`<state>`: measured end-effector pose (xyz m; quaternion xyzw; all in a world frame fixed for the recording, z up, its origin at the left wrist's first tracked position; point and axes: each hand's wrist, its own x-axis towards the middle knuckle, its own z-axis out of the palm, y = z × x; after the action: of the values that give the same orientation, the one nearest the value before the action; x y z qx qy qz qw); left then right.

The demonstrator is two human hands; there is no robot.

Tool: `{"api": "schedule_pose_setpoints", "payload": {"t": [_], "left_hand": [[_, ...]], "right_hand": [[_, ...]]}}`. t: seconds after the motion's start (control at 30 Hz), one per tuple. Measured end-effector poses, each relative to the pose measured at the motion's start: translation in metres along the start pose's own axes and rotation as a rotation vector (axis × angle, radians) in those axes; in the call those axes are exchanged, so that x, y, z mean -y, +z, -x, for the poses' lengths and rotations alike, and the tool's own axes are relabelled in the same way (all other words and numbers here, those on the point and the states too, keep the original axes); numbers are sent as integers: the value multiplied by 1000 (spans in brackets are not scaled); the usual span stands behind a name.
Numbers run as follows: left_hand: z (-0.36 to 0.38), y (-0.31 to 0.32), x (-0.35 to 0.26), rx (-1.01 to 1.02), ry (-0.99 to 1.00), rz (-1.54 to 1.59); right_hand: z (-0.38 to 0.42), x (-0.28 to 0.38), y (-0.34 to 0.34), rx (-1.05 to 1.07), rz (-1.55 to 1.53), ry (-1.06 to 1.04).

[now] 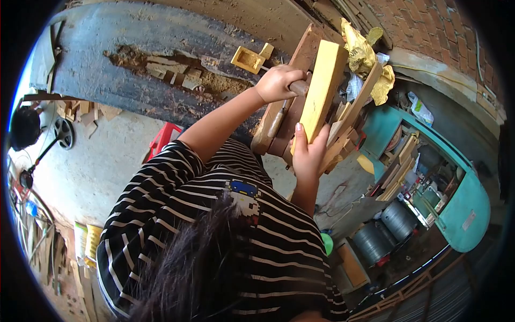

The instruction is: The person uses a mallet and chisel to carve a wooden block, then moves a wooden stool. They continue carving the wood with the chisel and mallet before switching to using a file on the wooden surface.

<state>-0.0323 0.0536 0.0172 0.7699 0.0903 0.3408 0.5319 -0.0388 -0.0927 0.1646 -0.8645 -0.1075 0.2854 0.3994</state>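
Observation:
My left hand (pixel 280 83) is closed round a brown wooden handle (pixel 298 87), whose far end meets or passes behind the yellow wooden block. My right hand (pixel 311 147) grips the lower end of that long yellow wooden block (pixel 323 80), thumb on its face. The block stands slanted over a brown wooden bench part (pixel 295 115). Beside it lies a tool with a rounded wooden handle (pixel 276 121). Left of my left hand, a small hollowed yellow wooden box (pixel 248 59) and a small wood piece (pixel 266 51) rest on the dark worktop.
The dark, worn worktop (pixel 161 32) has a rough hollow with shavings and offcuts. Yellow crumpled wrapping (pixel 359 51) and wood strips (pixel 357 102) lie to the right. A teal machine (pixel 466 214), metal cylinders (pixel 399 220) and a red stool (pixel 163 140) stand lower down.

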Motion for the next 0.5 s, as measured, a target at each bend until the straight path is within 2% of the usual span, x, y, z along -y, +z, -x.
{"api": "schedule_pose_setpoints", "payload": {"t": [0.03, 0.07, 0.17, 0.2, 0.23, 0.3, 0.43, 0.5], "left_hand": [[2, 2, 0, -10, -13, 1], [3, 1, 0, -21, -23, -6], [4, -2, -2, -2, -54, -21], [3, -3, -4, -21, -26, -25], [3, -1, -2, -36, -5, -9], [3, 1, -2, 17, -55, -64], [2, 3, -9, 5, -94, -77], [4, 7, -4, 12, -72, -86]], "right_hand": [[5, -1, -6, 14, 14, -33], [8, -2, -8, 6, -106, -100], [-4, -18, -2, -203, -329, -699], [-10, -26, -1, -215, -345, -715], [-5, -19, -9, -70, -97, -420], [-17, -32, -10, 57, 219, -206], [-9, -20, -32, 63, 33, -180], [-2, -20, -32, -63, -237, -422]]}}
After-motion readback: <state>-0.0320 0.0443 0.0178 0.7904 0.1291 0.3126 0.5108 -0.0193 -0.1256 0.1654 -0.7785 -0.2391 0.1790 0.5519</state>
